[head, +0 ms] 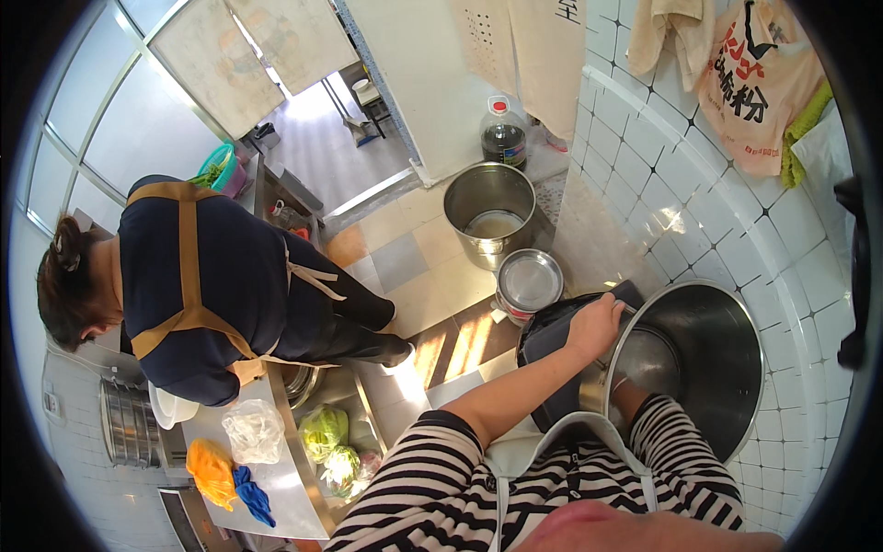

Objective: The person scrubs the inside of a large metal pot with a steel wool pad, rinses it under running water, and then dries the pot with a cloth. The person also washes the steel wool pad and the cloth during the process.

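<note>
A large, deep stainless steel pot (717, 345) stands tilted in front of me at the right, its mouth facing me. My left hand (594, 326) is closed around a metal handle at the pot's far left rim. My right forearm (629, 401), with a thin bracelet at the wrist, reaches to the near left rim; the hand itself is hidden there. Under my left arm is a black bin or tub (552, 345), partly covered. Just beyond it sits a round container with a metal lid (530, 281).
Another steel pot (490, 207) with some liquid stands on the tiled floor near a bottle of dark liquid (503, 138). A co-worker (207, 269) bends over a counter (290, 504) at the left. Bagged vegetables (324, 431) lie beside it. A tiled wall (641, 172) bounds the right.
</note>
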`<state>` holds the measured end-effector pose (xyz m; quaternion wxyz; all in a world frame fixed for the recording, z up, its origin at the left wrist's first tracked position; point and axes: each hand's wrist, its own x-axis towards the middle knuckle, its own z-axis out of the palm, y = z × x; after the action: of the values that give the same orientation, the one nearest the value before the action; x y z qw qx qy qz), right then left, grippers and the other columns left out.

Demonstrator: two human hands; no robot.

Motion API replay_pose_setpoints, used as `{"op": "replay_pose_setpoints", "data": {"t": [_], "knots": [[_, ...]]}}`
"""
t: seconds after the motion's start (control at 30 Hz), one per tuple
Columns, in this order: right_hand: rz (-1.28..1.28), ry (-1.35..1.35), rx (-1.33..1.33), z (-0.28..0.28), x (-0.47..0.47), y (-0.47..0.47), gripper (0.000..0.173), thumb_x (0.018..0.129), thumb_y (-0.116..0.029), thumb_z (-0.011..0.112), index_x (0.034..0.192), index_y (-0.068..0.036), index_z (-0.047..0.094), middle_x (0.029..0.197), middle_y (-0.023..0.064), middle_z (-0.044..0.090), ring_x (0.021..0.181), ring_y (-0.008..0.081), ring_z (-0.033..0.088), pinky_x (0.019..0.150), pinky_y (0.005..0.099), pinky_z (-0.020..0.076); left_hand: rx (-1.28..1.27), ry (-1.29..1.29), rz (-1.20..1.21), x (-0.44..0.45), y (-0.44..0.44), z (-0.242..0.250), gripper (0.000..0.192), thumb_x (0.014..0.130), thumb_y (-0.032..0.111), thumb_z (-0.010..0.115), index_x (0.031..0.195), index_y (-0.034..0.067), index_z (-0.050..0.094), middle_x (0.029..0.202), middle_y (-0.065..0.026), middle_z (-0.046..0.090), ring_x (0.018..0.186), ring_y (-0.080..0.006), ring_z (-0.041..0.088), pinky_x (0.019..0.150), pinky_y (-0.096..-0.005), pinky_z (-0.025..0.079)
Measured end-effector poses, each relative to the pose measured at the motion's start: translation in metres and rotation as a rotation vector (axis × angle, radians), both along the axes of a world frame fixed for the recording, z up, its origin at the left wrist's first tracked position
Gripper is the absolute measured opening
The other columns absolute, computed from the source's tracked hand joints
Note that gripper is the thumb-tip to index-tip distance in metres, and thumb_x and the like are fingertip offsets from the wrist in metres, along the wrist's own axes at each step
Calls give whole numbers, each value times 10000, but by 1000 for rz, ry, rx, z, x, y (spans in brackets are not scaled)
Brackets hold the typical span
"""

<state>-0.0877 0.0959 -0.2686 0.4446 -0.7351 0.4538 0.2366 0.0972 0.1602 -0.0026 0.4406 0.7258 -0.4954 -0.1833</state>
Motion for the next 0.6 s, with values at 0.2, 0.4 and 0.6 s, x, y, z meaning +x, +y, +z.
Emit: {"op": "replay_pose_setpoints", "data": {"t": [0.2,0.4,0.6], "knots": [[221,294,-795,47,-60,-131,241,891,-226,535,1066,-133,673,1112,120,655,1070,276,612,889,438,467,10,-3,-6,0,-4,-2,267,933,254,543,848,3,512,741,-237,608,734,-442,592,643,-525,455],[606,777,-512,32,-210,-59,360,921,-266,540,1244,-120,606,1228,61,619,1075,222,604,884,428,463,48,5,-20,-3,-6,2,263,937,261,532,851,12,519,758,-235,625,749,-430,608,655,-519,472],[272,40,-6,49,-45,38,362,899,-235,568,1233,-100,599,1184,51,628,1037,202,608,841,405,487,39,-8,-17,0,-3,2,263,938,264,528,852,16,526,771,-232,633,764,-421,617,662,-513,482]]}}
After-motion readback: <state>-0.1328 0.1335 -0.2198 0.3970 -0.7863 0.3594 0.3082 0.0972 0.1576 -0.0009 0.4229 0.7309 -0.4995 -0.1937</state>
